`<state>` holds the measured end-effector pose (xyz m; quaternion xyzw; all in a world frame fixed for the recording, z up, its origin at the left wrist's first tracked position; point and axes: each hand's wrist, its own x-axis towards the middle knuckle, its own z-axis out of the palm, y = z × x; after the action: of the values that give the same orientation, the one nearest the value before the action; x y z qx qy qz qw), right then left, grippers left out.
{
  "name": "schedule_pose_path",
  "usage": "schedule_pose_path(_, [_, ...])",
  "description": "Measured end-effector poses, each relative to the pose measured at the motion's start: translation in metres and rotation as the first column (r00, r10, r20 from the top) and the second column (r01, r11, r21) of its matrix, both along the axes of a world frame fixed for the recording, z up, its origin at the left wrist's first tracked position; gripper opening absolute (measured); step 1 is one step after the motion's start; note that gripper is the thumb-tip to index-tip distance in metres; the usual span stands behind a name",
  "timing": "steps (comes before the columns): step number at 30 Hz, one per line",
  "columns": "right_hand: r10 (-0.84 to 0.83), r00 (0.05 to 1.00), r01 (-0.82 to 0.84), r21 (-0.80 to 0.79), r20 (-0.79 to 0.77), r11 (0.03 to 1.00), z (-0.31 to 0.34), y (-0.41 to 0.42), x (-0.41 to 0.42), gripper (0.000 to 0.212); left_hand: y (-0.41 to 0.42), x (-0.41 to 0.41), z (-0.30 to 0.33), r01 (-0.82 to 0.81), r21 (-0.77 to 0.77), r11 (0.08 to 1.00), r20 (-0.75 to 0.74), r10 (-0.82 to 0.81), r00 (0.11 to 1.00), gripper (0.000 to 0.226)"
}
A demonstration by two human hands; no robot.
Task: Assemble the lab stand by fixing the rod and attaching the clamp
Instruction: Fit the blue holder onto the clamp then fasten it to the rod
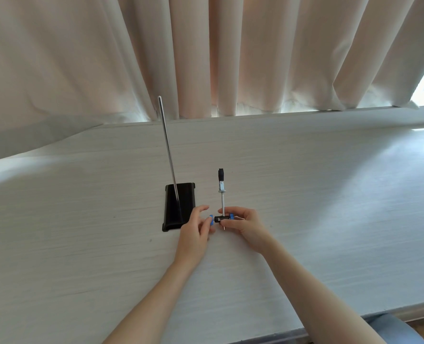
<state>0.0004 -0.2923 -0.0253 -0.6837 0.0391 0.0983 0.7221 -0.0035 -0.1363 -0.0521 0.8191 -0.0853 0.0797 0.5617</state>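
Observation:
A black rectangular base [173,209] lies on the white table with a thin metal rod [167,147] standing upright from it. Just right of the base lies the clamp [222,192], its black-tipped jaw pointing away from me and its thin shaft running toward me through a black boss head [220,218] with blue knobs on both sides. My left hand [194,232] pinches the left blue knob [211,219]. My right hand [245,223] grips the boss head at the right blue knob [231,216].
The white wood-grain table [305,194] stretches wide on both sides of the parts. Beige curtains [230,53] hang behind its far edge, with a bright window gap at the right. The table's near edge runs along the bottom right.

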Motion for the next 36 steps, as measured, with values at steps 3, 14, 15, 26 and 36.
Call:
schedule_pose_path(3, [-0.007,1.0,0.007,0.01,-0.006,1.0,0.0,0.0,0.0,0.028,-0.001,-0.001,0.002,-0.008,0.015,1.0,0.04,0.008,0.999,0.021])
schedule_pose_path(14, [0.002,1.0,-0.002,0.012,0.004,1.0,-0.001,0.0,0.0,0.029,-0.001,0.001,0.0,-0.028,0.076,0.997,0.088,0.021,0.996,0.017])
schedule_pose_path(15, [0.002,1.0,-0.002,0.003,0.005,1.0,-0.001,0.001,0.0,0.029,0.0,0.0,0.0,-0.027,0.064,0.998,0.057,0.024,0.998,0.02])
schedule_pose_path(26, [-0.012,1.0,0.012,0.012,-0.003,1.0,0.001,0.001,0.0,0.029,-0.001,-0.002,0.002,-0.04,0.203,0.978,0.191,0.001,0.982,0.026])
schedule_pose_path(36, [-0.031,0.999,0.033,0.075,-0.031,0.997,0.015,0.006,-0.007,0.03,-0.004,-0.005,0.016,-0.032,0.04,0.999,0.083,0.029,0.996,0.012])
